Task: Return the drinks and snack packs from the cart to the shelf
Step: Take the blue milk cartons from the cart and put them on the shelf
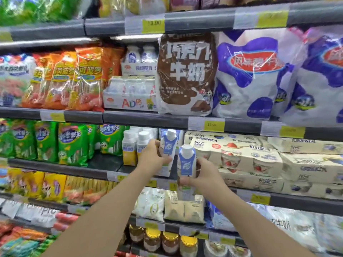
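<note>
Two blue-and-white drink cartons with white caps are at the third shelf (104,170) from the top. My left hand (152,157) grips the left carton (168,145), which stands upright at the shelf's front, next to two yellow-and-white cartons (130,148). My right hand (203,175) holds the right carton (186,160) upright in the air, just in front of the shelf edge. The cart is out of view.
Cream yogurt multipacks (246,158) are stacked right of the cartons. Green snack bags (72,143) fill the left of that shelf. Above hang a brown chocolate milk bag (185,73) and blue-white bags (254,75). Jars (170,242) stand on the lowest shelf.
</note>
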Demonstrator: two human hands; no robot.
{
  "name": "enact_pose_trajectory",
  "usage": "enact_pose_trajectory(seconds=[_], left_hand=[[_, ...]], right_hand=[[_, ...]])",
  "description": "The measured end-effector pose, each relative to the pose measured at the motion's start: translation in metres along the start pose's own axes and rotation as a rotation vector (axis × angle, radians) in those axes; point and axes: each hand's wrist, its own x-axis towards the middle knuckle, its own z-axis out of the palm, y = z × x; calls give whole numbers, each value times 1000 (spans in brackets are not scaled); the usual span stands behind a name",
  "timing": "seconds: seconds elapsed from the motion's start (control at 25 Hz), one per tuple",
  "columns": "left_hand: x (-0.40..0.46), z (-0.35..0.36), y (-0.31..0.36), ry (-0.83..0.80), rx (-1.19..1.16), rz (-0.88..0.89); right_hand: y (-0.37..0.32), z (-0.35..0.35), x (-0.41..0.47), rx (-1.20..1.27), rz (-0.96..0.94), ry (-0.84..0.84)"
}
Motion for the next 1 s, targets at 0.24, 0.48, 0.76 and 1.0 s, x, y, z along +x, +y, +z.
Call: enact_pose_trajectory(seconds=[0.24,0.48,0.76,1.0], left_hand=[[28,12,-4,15,33,-1],[42,6,-16,-49,120,64],[30,-34,-5,-11,333,344],[43,-47,5,82,939,572]], right_hand=[[-13,14,27,-26,-11,57],[-25,52,49,-58,33,173],[-31,75,70,-126,131,307],[-35,72,66,-223,130,362]])
